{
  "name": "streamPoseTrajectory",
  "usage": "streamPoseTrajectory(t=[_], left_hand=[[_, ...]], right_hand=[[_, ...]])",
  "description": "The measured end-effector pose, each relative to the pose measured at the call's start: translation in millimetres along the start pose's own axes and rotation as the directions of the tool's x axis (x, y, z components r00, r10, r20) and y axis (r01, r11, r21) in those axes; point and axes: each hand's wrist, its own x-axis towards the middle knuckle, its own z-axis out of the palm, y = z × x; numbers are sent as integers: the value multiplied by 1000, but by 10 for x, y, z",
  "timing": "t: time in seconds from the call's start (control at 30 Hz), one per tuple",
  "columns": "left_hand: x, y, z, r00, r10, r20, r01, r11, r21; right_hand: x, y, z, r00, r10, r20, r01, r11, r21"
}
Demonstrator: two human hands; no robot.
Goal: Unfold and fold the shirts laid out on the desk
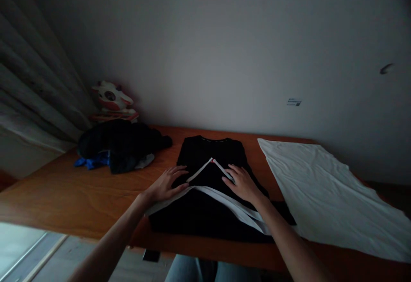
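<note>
A black shirt lies flat on the wooden table in front of me. White trim with a small red mark at its peak forms an inverted V over the black cloth. Below it, a wider white band curves across the dark fabric toward the right. My left hand rests on the left side of the cloth, fingers stretched out. On the right side, my right hand lies on the cloth near the trim, its fingers spread.
A white cloth is spread over the table's right part. Dark clothes with a blue piece are heaped at the left. Behind them stands a cow-shaped toy, beside a curtain. The wall closes off the back.
</note>
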Motion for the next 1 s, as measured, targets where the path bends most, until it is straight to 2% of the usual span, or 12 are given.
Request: streamPoseTrajectory(t=[0.07, 0.17, 0.27, 0.37, 0.43, 0.5, 0.6, 0.7, 0.83, 1.0], left_hand=[[-345, 20, -115, 999, 27, 34, -26, 999, -35], [-795, 9, -164, 999, -46, 25, 46, 999, 20], [-1004, -12, -80, 991, -120, -58, 124, 989, 75], [-985, 1, 9, 976, -160, -149, 175, 980, 98], [-924, 19, 17, 964, -187, -187, 207, 974, 93], [-879, 28, -21, 964, -196, -180, 213, 974, 79], [-888, 15, -123, 979, -176, -108, 182, 982, 51], [-965, -20, -214, 980, -181, -78, 183, 983, 17], [-1060, -72, -258, 969, -206, -133, 206, 978, -14], [-1079, -112, -223, 940, -254, -229, 238, 966, -99]], right_hand=[[-253, 99, -198, 1000, -1, 2, 1, 999, 43], [-697, 262, -500, 1000, 28, -5, -27, 987, 160], [-1102, 396, -689, 996, 78, 49, -84, 986, 143], [-1362, 483, -735, 983, 106, 147, -121, 988, 98], [-1444, 508, -726, 979, 117, 165, -131, 989, 72], [-1472, 508, -718, 982, 107, 155, -117, 992, 56], [-1478, 480, -726, 991, 67, 117, -74, 996, 59], [-1495, 449, -758, 994, 97, 47, -102, 988, 119], [-1547, 449, -826, 978, 207, 25, -207, 950, 234], [-1650, 595, -833, 988, 150, 48, -156, 973, 173]])
